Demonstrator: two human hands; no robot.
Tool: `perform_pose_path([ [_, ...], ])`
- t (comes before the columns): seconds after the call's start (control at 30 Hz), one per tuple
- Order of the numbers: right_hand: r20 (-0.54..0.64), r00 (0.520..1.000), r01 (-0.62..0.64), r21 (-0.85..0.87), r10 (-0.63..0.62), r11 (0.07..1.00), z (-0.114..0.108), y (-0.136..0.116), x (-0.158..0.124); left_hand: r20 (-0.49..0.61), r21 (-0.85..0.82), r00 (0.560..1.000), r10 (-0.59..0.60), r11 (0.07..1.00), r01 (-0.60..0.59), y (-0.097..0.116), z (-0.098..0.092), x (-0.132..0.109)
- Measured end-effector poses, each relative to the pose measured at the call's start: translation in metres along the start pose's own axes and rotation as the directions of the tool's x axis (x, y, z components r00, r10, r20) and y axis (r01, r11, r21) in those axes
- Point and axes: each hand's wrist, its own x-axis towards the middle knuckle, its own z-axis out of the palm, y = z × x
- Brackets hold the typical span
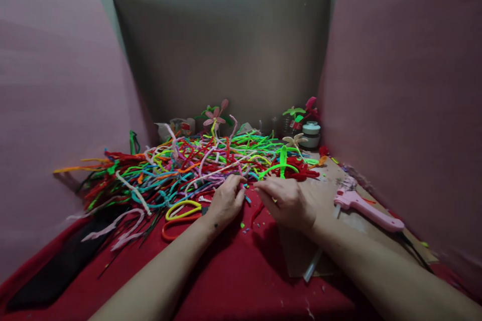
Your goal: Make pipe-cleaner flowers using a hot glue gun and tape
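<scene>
My left hand (226,201) is closed in a pinch above the red cloth (229,271), its fingertips close to the edge of a heap of pipe cleaners (211,160). Facing it across a small gap, my right hand (286,203) has its fingers bent together. What either hand pinches is hidden or too small to make out. Just behind the right hand a bright green pipe cleaner loop (283,160) stands up; whether the fingers touch it I cannot tell. Scissors (183,218) with yellow and red handles lie beside my left wrist.
On a board (301,256) at the right lie a pink glue gun (371,208) and a clear glue stick (313,265). A lidded jar (311,135) and pipe cleaner flowers (214,118) stand at the back. A black strip (56,266) lies left. Panels enclose the table.
</scene>
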Motion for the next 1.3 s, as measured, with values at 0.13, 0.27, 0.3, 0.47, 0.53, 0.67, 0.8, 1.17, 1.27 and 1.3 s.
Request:
perform_pose_path([
  [0.13, 0.025, 0.999, 0.039, 0.019, -0.04, 0.999, 0.007, -0.011, 0.003, -0.01, -0.021, 1.0, -0.011, 1.0, 0.01, 0.002, -0.002, -0.002],
  [0.27, 0.049, 0.996, 0.07, 0.026, -0.071, 0.997, 0.009, -0.013, 0.004, -0.037, 0.0, 0.998, -0.058, 0.998, 0.058, 0.001, -0.004, -0.005],
  [0.3, 0.044, 0.996, 0.083, 0.019, -0.084, 0.996, 0.01, -0.013, 0.004, -0.047, 0.024, 0.995, -0.083, 0.996, 0.084, 0.001, -0.004, -0.006],
  [0.47, 0.001, 0.994, 0.107, 0.01, -0.107, 0.994, 0.012, -0.017, 0.006, -0.044, 0.124, 0.987, -0.156, 0.979, 0.16, 0.006, -0.008, -0.007],
  [0.53, -0.005, 0.993, 0.12, 0.025, -0.12, 0.992, 0.012, -0.018, 0.006, -0.012, 0.129, 0.989, -0.149, 0.98, 0.149, 0.009, -0.009, -0.007],
  [0.67, 0.03, 0.994, 0.105, 0.053, -0.107, 0.993, 0.008, -0.013, 0.002, -0.009, 0.139, 0.99, -0.143, 0.98, 0.143, 0.009, -0.007, -0.006],
  [0.8, 0.043, 0.999, 0.029, 0.053, -0.031, 0.998, 0.002, -0.004, -0.003, -0.027, 0.146, 0.991, -0.134, 0.98, 0.137, 0.01, -0.003, -0.007],
  [1.17, 0.082, 0.996, 0.028, 0.033, -0.03, 0.999, 0.007, -0.008, -0.007, -0.005, 0.124, 0.996, -0.093, 0.988, 0.093, 0.01, -0.004, -0.007],
  [1.27, 0.085, 0.995, 0.053, 0.038, -0.056, 0.998, 0.007, -0.012, -0.006, -0.015, 0.118, 0.996, -0.091, 0.989, 0.092, 0.007, -0.005, -0.005],
  [1.3, 0.092, 0.994, 0.063, 0.039, -0.066, 0.997, 0.007, -0.013, -0.006, -0.021, 0.116, 0.996, -0.088, 0.989, 0.09, 0.006, -0.005, -0.004],
])
